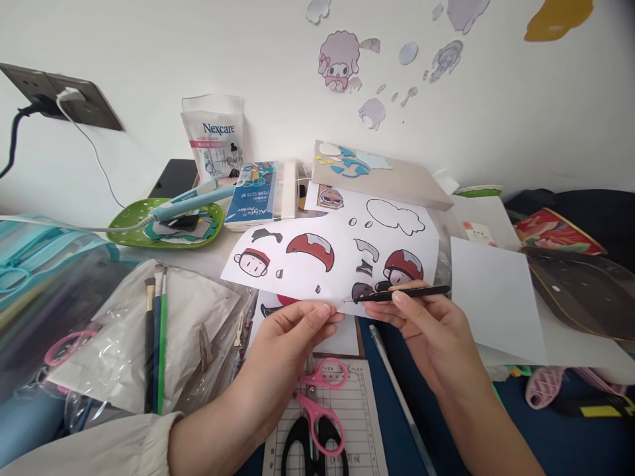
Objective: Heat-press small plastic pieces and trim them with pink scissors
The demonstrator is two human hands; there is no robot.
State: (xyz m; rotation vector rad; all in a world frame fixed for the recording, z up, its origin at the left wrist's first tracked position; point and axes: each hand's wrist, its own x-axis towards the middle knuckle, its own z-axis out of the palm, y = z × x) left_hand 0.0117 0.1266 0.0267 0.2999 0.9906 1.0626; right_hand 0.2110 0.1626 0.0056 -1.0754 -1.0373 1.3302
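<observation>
Both hands hold up a white paper sheet printed with red-capped cartoon heads and cloud outlines [342,248], which sits at the centre of the view and tilts back toward the wall. The left hand [290,344] pinches the sheet's near edge between thumb and curled fingers, at about 7 o'clock from the sheet's middle. The right hand [426,330], at about 5 o'clock, is closed around a thin black pen-like tool [397,295] that lies almost level across the sheet's lower right corner, its fine tip pointing toward 9 o'clock; the fingers also steady the paper there.

Below the left hand, at 6 o'clock, a pair of pink-handled scissors [317,416] lies on a ruled paper pad [362,410]. At 9 o'clock, three paintbrushes with black, blue and green handles [156,344] rest on a clear plastic bag. At 10 o'clock stands a green shallow dish [124,228] with a light-blue corded tool laid over it, and behind it a white Nexcare pouch [215,142] leans on the wall. At 3 o'clock lies a blank white card [496,297].
</observation>
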